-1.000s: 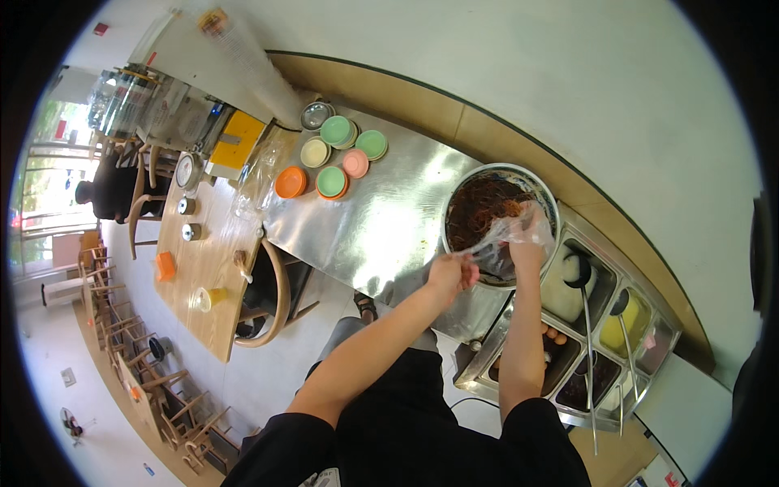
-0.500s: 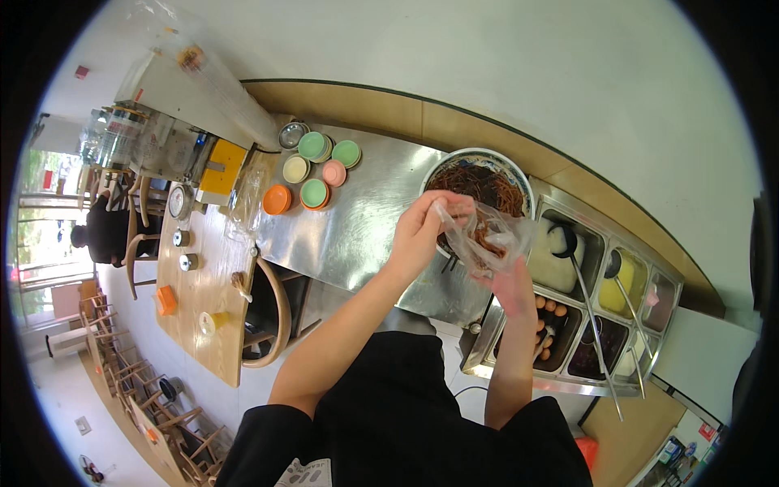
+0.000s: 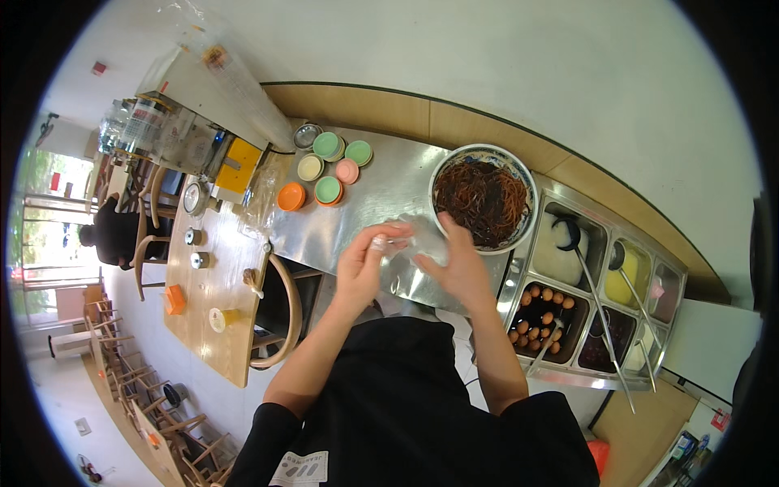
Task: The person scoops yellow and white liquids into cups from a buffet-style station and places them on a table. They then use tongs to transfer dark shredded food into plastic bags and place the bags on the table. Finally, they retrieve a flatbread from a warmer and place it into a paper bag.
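Above the steel counter, my left hand [image 3: 363, 264] pinches a crumpled piece of thin clear plastic [image 3: 415, 237], which looks like a bag; its exact shape is hard to make out. To its right, my right hand [image 3: 462, 264] is open, thumb and fingers spread, close to the plastic. Just beyond that hand stands a large white patterned bowl [image 3: 531, 221], with dark brown shredded strips [image 3: 483, 199] inside. The right fingertips overlap the bowl's near left rim in the view; whether they touch it I cannot tell.
Small bowls in green, pink, cream and orange [image 3: 291, 196] stand at the counter's left. A steel frame with food pans [image 3: 535, 375] lies right, holding brown eggs [image 3: 531, 334] and long-handled ladles [image 3: 595, 296]. A wooden table [image 3: 213, 284] is left; a person [image 3: 118, 231] sits beyond.
Both hands have moved nearer and away from the bowl, uncovering the strips. The right hand has come off the plastic and spread its fingers. The view has shifted slightly.
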